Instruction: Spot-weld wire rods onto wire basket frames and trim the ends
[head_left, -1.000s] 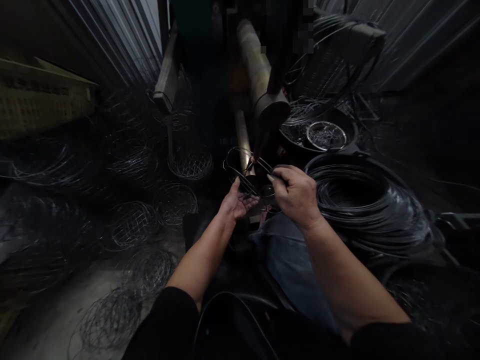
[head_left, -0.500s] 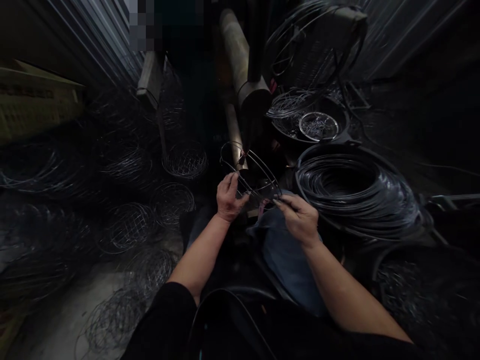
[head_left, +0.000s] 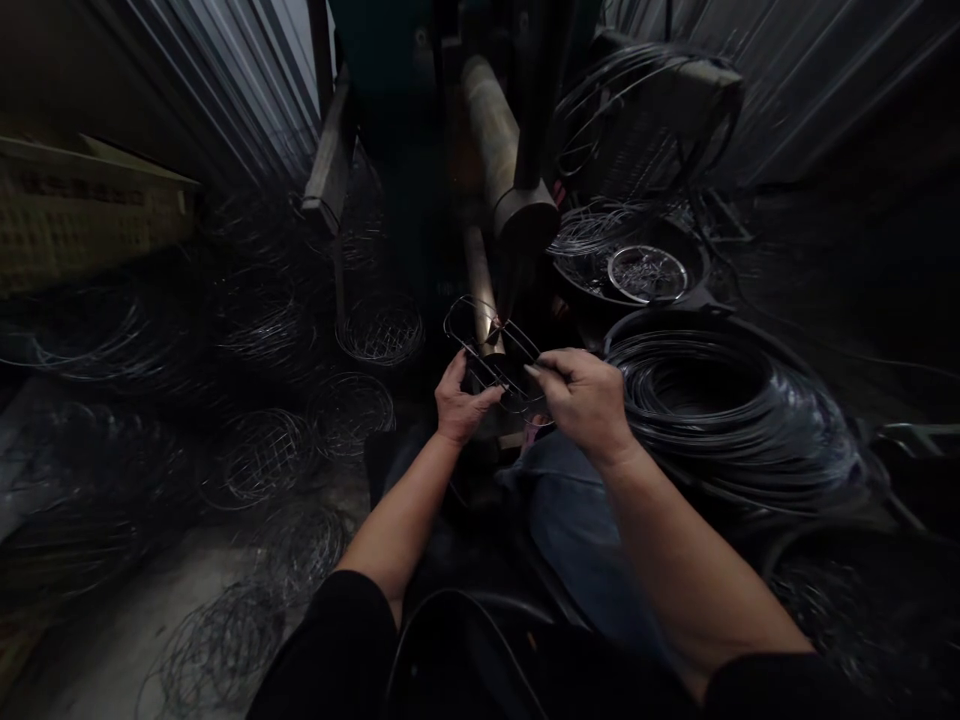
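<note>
A thin wire frame (head_left: 474,354) with rounded ends is held between my hands, its far part at the machine's electrode tips (head_left: 495,328). My left hand (head_left: 459,408) grips the near left side of the frame, thumb and fingers around the wire. With thumb and forefinger pinched, my right hand (head_left: 589,400) has hold of the frame's right end; its fingers cover that part of the wire. Above the frame hangs a thick metal cylinder (head_left: 525,210), and a brass-coloured rod (head_left: 480,280) runs below it.
On my right lie a large coil of wire (head_left: 750,400) and a pan (head_left: 697,265) holding a round bowl of small metal pieces (head_left: 646,275). Several wire baskets (head_left: 266,455) cover the floor on the left. A yellow box (head_left: 90,215) stands farther back.
My right hand has shifted left and slightly up along the frame, closer to my left hand. The left hand keeps its hold. The whole view has tilted a little.
</note>
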